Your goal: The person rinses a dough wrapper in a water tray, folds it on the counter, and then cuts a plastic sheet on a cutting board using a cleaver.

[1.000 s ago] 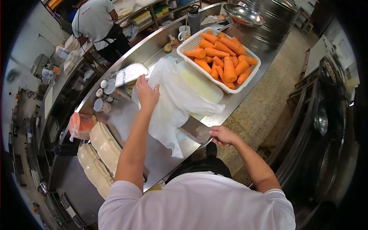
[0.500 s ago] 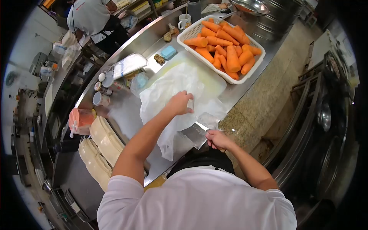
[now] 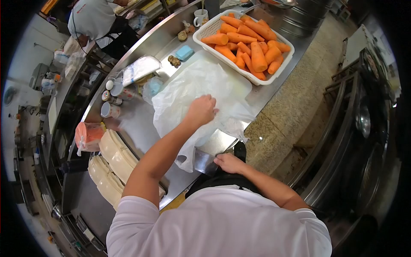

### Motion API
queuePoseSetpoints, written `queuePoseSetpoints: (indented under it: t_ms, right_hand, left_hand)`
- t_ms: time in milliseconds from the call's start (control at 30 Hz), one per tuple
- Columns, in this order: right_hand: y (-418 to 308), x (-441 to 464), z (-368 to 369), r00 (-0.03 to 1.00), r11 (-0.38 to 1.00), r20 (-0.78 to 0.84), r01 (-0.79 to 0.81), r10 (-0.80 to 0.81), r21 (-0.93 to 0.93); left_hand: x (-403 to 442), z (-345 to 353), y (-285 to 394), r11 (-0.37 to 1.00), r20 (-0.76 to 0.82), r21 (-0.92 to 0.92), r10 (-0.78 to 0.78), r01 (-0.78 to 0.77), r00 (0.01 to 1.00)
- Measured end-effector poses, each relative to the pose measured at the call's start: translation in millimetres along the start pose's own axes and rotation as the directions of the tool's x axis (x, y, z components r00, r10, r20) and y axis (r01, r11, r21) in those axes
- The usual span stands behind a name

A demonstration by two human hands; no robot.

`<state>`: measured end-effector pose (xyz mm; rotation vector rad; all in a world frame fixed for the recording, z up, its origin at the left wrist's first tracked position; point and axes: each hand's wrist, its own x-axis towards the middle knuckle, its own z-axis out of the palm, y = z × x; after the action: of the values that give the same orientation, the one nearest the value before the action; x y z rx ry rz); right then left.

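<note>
My left hand (image 3: 202, 110) is closed over the middle of a crumpled white plastic bag (image 3: 171, 103), its fingers curled on the film. The bag lies spread on a pale cutting board (image 3: 240, 85) and over the steel counter. Low at the counter's front edge, my right hand (image 3: 229, 163) grips a cleaver (image 3: 204, 162), whose broad blade points left beside the bag's lower edge. The handle is mostly hidden in my fist. Behind the board stands a white basket (image 3: 202, 40) heaped with peeled carrots (image 3: 258, 58).
On the counter (image 3: 139, 122) are a blue sponge (image 3: 184, 52), a mug (image 3: 200, 18), jars (image 3: 110, 110), a wrapped white pack (image 3: 141, 70), a red bag (image 3: 90, 136) and long cream-coloured objects (image 3: 117, 154). Another person (image 3: 92, 19) stands at the far left bench.
My left hand came from the bag's left side onto its middle, and its fingers have closed. The bag is spread wider, uncovering the sponge. My right hand moved lower left with the cleaver.
</note>
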<state>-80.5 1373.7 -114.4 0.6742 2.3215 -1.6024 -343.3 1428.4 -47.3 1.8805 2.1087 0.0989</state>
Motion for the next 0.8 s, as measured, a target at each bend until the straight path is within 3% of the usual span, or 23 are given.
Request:
queuePoseSetpoints:
  t_ms: [100, 133, 333, 400, 533, 633, 733, 800]
  right_hand:
    - [11.0, 1.4, 1.3, 1.0, 0.999, -0.012, 0.01, -0.011, -0.038]
    - [6.7, -0.1, -2.6, 1.0, 0.999, -0.001, -0.016, 0.016, -0.028]
    - [-0.8, -6.0, -7.3, 0.997, 0.997, 0.011, -0.077, 0.077, 0.007]
    - [-2.3, -7.7, -10.4, 0.997, 0.997, 0.013, -0.08, 0.08, 0.015]
    - [-7.6, -12.7, -25.7, 0.998, 0.998, 0.014, -0.061, 0.061, -0.016]
    - [-11.5, -15.8, -53.6, 0.998, 0.999, -0.044, -0.04, 0.041, 0.018]
    - [-9.1, -9.4, -84.9, 0.991, 0.996, -0.098, -0.094, 0.094, 0.006]
    - [-8.8, -6.9, -98.4, 0.99, 0.997, -0.117, -0.077, 0.074, -0.02]
  left_hand:
    - [-20.8, -29.9, 40.0, 0.994, 0.312, 0.053, -0.111, 0.099, 0.943]
    - [-31.5, -13.5, 38.7, 0.996, 0.124, 0.067, -0.073, 0.065, 0.99]
    - [-30.5, 31.1, 23.2, 0.998, 0.209, -0.017, 0.071, -0.069, 0.975]
    - [-29.7, 40.6, 24.8, 0.996, 0.097, -0.068, 0.066, -0.06, 0.993]
    - [-5.1, 39.1, 22.3, 0.961, -0.179, -0.276, -0.051, 0.0, 0.982]
    - [28.7, 9.4, 20.8, 0.934, -0.261, -0.347, -0.183, 0.085, 0.948]
    - [44.5, -24.7, 22.5, 0.936, -0.149, -0.33, -0.178, 0.121, 0.973]
    - [36.8, -39.6, 31.7, 0.969, 0.051, -0.202, -0.132, 0.14, 0.99]
